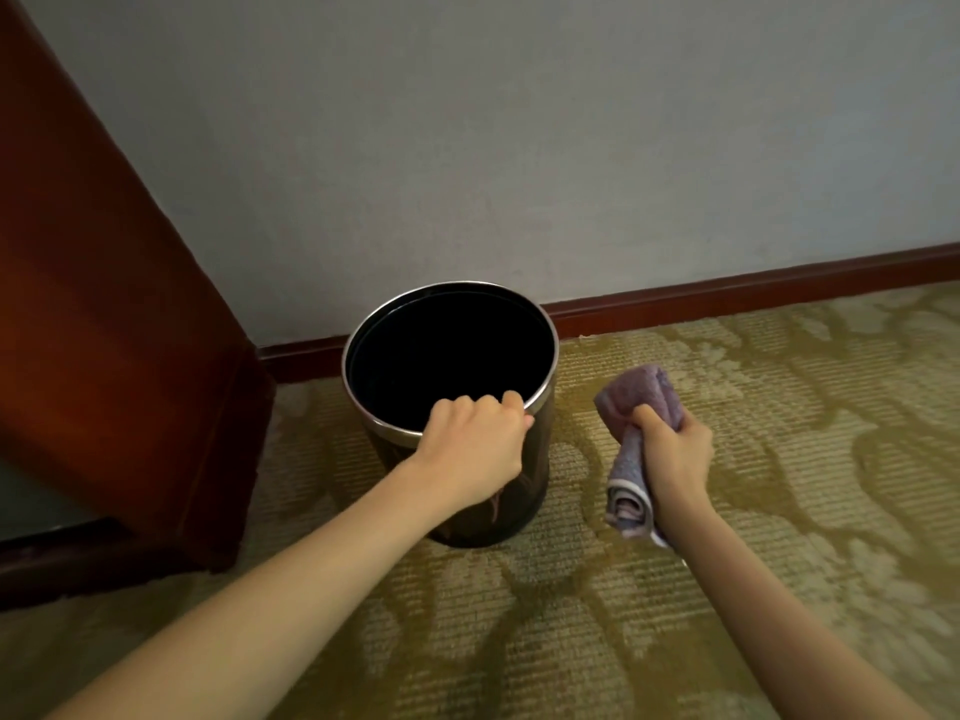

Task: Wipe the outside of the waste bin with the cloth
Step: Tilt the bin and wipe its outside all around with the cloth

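Our left hand (475, 439) curls its grip over the near rim of the waste bin (450, 356), a round black bin with a silver rim standing upright on the patterned carpet (779, 459), just in front of the wall (519, 148) and its dark red baseboard (727, 291). Our right hand (675, 452) is held just to the right of the bin and apart from it, its grip closed around a bunched purple cloth (631, 480) whose ends stick out above and below the fist. A reddish wooden cabinet (104, 304) stands to the bin's left.
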Motion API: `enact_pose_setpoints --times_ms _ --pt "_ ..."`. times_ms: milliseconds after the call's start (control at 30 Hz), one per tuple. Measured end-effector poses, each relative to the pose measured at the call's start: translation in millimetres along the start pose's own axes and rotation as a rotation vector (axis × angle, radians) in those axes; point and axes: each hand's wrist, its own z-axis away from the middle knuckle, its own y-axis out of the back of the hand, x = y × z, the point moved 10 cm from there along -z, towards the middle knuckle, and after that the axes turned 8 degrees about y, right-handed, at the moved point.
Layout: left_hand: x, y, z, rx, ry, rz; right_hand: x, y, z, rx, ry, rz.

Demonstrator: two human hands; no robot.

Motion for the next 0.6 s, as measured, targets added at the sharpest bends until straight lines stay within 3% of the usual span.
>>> enact_pose_setpoints --times_ms 267,467,600 --pt "8 -7 -16 -0.040 -0.050 0.000 7 1 4 0.011 -0.041 0.013" --pt "0 1 -28 -0.057 0.005 0.183 -3 12 -3 0.031 -0.037 -0.008" --pt "-15 28 -37 0.057 0.088 0.312 -12 19 -13 0.046 -0.026 -0.019"
